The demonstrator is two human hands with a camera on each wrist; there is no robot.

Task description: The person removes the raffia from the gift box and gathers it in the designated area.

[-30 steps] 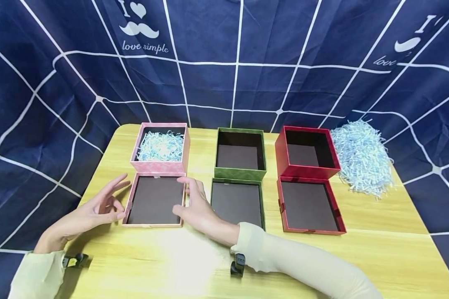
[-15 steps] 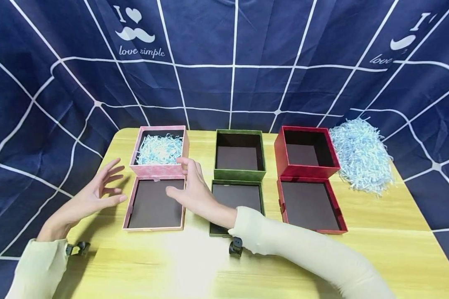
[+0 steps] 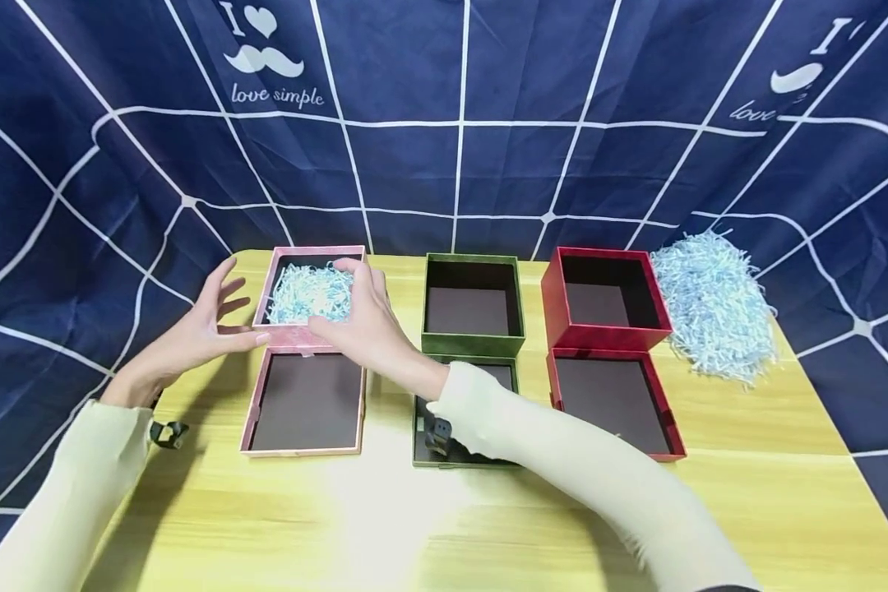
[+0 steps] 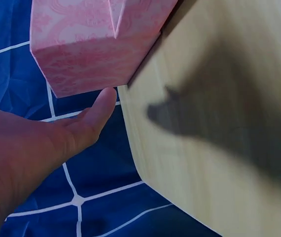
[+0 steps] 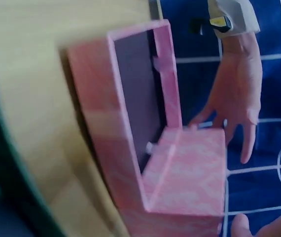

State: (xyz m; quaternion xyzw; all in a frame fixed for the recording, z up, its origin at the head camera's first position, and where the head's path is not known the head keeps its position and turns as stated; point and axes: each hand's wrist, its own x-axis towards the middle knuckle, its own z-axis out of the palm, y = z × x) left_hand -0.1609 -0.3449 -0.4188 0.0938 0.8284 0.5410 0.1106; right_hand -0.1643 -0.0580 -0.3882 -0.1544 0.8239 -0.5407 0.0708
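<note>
The pink patterned box (image 3: 296, 335) stands at the back left of the table with pale blue shredded paper (image 3: 302, 294) inside. My left hand (image 3: 200, 333) is beside its left wall, fingers spread and holding nothing. In the left wrist view the thumb (image 4: 101, 108) appears close to the pink box (image 4: 86, 64); contact is unclear. Over the box's right part hovers my right hand (image 3: 370, 321), thumb and fingers apart, hiding some paper. Directly in front lies the pink lid (image 3: 311, 403), dark inside and facing up. The right wrist view is blurred.
A green box (image 3: 474, 341) stands in the middle, its green lid (image 3: 481, 465) partly under my right forearm. To the right are a red box (image 3: 610, 337) and red lid (image 3: 677, 440). A heap of blue shredded paper (image 3: 718, 312) lies at the far right, before a blue curtain (image 3: 407, 173).
Both hands have moved away from the sides of the pink lid, up and back to the pink box. The boxes and lids stay in place.
</note>
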